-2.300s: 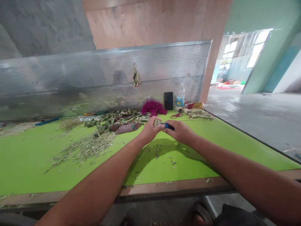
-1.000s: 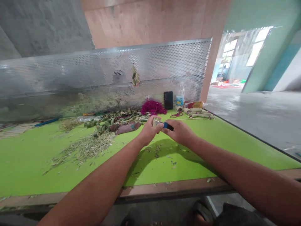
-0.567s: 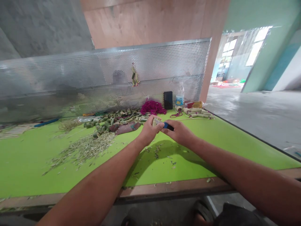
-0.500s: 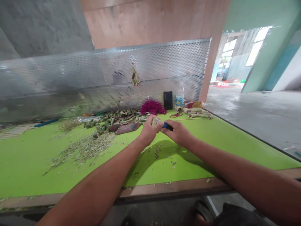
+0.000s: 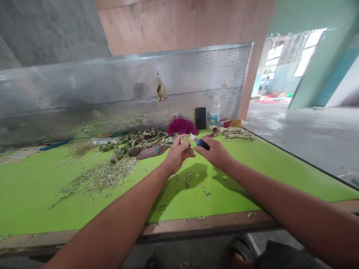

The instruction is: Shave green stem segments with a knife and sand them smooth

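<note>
My left hand [image 5: 180, 152] is closed around a short pale-green piece of bamboo [image 5: 184, 139], its end showing above the fingers. My right hand [image 5: 214, 151] grips a utility knife [image 5: 202, 144] with a blue and black handle. The bare blade points up and left, a small gap away from the bamboo. Below both hands, small shavings [image 5: 186, 180] lie scattered on the green table top [image 5: 235, 190].
Left of my hands lie a heap of shavings [image 5: 103, 177] and cut bamboo pieces [image 5: 120, 151]. Magenta yarn [image 5: 182, 126], a black phone [image 5: 200, 118], a plastic bottle [image 5: 214, 114] and bundled pale sticks [image 5: 237, 133] stand or lie along the perforated metal screen [image 5: 185, 82].
My hands have moved apart. The knife blade, formerly against the piece in my left hand, has come away to the right and now points upward.
</note>
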`<action>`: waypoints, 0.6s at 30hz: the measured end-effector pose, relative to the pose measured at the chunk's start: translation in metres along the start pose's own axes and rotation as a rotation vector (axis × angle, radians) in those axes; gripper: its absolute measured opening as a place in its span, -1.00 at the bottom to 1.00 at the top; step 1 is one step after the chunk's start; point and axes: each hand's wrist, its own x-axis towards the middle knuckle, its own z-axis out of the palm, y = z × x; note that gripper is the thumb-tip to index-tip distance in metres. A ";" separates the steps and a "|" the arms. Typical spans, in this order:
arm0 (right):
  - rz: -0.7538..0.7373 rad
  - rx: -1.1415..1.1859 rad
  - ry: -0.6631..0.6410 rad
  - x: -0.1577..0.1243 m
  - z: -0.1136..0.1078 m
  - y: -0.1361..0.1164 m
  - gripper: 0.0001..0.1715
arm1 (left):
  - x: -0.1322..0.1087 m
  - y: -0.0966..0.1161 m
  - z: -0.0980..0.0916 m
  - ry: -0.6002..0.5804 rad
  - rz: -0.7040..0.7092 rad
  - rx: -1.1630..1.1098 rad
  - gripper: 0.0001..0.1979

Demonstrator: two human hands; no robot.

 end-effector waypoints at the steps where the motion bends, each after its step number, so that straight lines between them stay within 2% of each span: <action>1: -0.015 -0.007 -0.023 0.000 -0.001 0.001 -0.66 | 0.000 0.001 0.000 -0.020 -0.020 -0.006 -0.48; 6: -0.100 -0.018 -0.138 0.000 -0.002 0.005 -0.70 | 0.002 0.003 -0.002 0.000 -0.020 0.120 -0.44; 13: -0.105 -0.014 -0.126 0.001 -0.003 0.007 -0.73 | 0.000 0.008 -0.006 -0.095 -0.075 0.155 -0.55; 18: -0.113 -0.039 -0.152 0.000 -0.006 0.005 -0.70 | -0.001 0.008 -0.009 -0.131 -0.106 0.131 -0.39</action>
